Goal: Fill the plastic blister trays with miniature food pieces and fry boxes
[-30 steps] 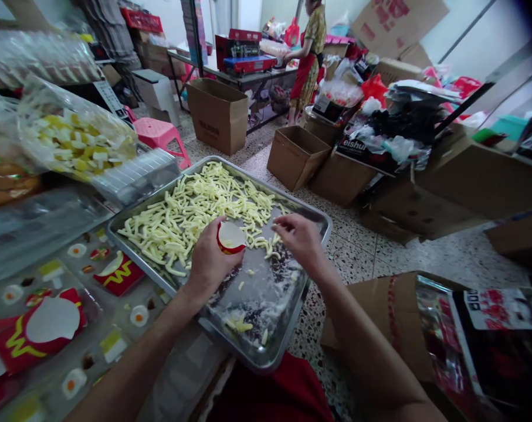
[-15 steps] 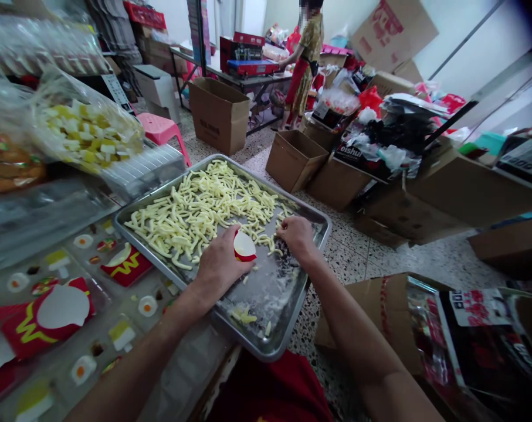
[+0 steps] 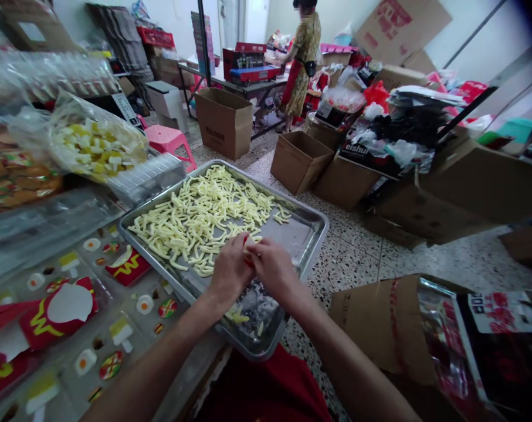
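My left hand [image 3: 230, 266] is wrapped round a small red carton [image 3: 249, 262], mostly covered by the fingers. My right hand [image 3: 272, 266] meets it at the carton's mouth, fingertips pinched together; what they hold is hidden. Both hands are over a metal tray [image 3: 321, 221]. Pale yellow pieces shaped like french fries [image 3: 199, 220] are heaped across its far and left parts. White powder and a few broken bits [image 3: 237, 315] lie in the near corner. Left of the tray, a red carton with a yellow W-like mark [image 3: 127, 266] has a pale piece at its opening.
More red cartons [image 3: 58, 313] lie on the patterned table cover [image 3: 146, 343] at left. Behind them is a clear bag of yellow-and-white pieces [image 3: 96, 146]. A pink stool [image 3: 169, 138] and cardboard boxes [image 3: 301, 161] stand beyond. Another person [image 3: 307, 44] stands at a far table.
My right hand has moved left from the fries at the tray's right side to the carton in my left hand. The carton is now largely hidden. The view has shifted slightly.
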Tool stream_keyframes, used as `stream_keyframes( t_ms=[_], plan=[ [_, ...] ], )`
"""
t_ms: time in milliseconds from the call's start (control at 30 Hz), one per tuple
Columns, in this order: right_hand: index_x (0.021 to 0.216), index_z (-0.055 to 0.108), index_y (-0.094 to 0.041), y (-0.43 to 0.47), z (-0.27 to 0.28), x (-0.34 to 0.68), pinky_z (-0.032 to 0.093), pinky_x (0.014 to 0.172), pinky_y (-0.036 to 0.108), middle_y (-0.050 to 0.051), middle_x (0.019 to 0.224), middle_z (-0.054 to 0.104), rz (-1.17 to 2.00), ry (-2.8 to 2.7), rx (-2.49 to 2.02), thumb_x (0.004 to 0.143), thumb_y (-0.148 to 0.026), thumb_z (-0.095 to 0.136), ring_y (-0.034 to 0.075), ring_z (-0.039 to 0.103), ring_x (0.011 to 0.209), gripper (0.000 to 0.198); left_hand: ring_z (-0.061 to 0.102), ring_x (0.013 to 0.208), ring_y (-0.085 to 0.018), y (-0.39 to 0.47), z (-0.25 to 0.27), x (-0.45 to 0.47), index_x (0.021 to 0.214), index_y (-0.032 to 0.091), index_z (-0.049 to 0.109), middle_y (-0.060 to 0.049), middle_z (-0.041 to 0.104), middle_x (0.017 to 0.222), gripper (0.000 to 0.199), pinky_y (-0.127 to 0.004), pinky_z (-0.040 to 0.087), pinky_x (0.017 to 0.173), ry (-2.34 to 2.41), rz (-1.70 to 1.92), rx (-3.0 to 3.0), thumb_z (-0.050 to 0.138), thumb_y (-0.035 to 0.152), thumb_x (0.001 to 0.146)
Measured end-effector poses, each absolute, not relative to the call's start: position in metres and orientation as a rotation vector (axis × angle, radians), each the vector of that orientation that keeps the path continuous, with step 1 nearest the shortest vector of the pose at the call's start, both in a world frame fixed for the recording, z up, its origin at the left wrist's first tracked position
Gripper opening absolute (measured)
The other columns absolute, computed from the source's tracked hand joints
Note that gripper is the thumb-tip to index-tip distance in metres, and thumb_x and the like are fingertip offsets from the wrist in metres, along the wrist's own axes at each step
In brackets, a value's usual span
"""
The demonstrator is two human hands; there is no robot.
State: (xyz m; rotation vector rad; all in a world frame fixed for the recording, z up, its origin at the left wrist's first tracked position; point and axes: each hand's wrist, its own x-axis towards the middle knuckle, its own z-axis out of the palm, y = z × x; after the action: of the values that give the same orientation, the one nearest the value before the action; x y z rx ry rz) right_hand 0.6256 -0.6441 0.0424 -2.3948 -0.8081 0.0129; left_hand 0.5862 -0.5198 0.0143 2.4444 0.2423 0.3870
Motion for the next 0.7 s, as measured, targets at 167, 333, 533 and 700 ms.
stream_keyframes(
  t_ms=[167, 333, 533, 700],
  plan=[
    [0.095, 0.067, -0.021, -0.637, 0.05, 0.609, 0.046, 0.078, 0.027, 0.002, 0.092, 0.072, 0.131, -0.782, -2.12, 0.084, -0.004, 0.057, 0.018, 0.064, 0.086, 0.022, 0.064, 0.116, -0.029, -0.507, 0.014, 0.565, 0.132, 0.018, 0.054, -0.012, 0.067, 0.126, 0.062, -0.041, 0.051, 0.103, 0.035, 0.575, 2.387, 0.07, 0.021, 0.073],
    [0.108, 0.063, -0.019, -0.63, 0.061, 0.621, 0.048, 0.068, 0.027, 0.001, 0.087, 0.072, 0.209, -0.81, -2.061, 0.084, -0.009, 0.059, 0.018, 0.065, 0.076, 0.026, 0.067, 0.108, -0.025, -0.494, 0.016, 0.561, 0.128, 0.022, 0.058, -0.007, 0.069, 0.119, 0.053, -0.038, 0.053, 0.097, 0.122, 0.503, 2.269, 0.068, 0.023, 0.077],
    [0.096, 0.076, -0.017, -0.675, 0.058, 0.733, 0.048, 0.078, 0.033, 0.01, 0.102, 0.073, -0.134, -0.677, -2.558, 0.088, -0.026, 0.071, 0.022, 0.065, 0.086, 0.013, 0.064, 0.117, -0.028, -0.473, 0.021, 0.574, 0.136, 0.023, 0.054, -0.007, 0.066, 0.131, 0.077, -0.04, 0.049, 0.104, 0.281, 0.367, 2.263, 0.083, 0.033, 0.066],
    [0.079, 0.078, -0.017, -0.678, 0.035, 0.783, 0.044, 0.072, 0.031, 0.011, 0.086, 0.073, 0.027, -0.774, -2.929, 0.086, -0.023, 0.07, 0.023, 0.064, 0.082, 0.013, 0.063, 0.119, -0.027, -0.465, 0.03, 0.578, 0.137, 0.024, 0.054, -0.006, 0.064, 0.135, 0.079, -0.04, 0.049, 0.105, 0.208, 0.288, 2.283, 0.085, 0.034, 0.065]
  ],
)
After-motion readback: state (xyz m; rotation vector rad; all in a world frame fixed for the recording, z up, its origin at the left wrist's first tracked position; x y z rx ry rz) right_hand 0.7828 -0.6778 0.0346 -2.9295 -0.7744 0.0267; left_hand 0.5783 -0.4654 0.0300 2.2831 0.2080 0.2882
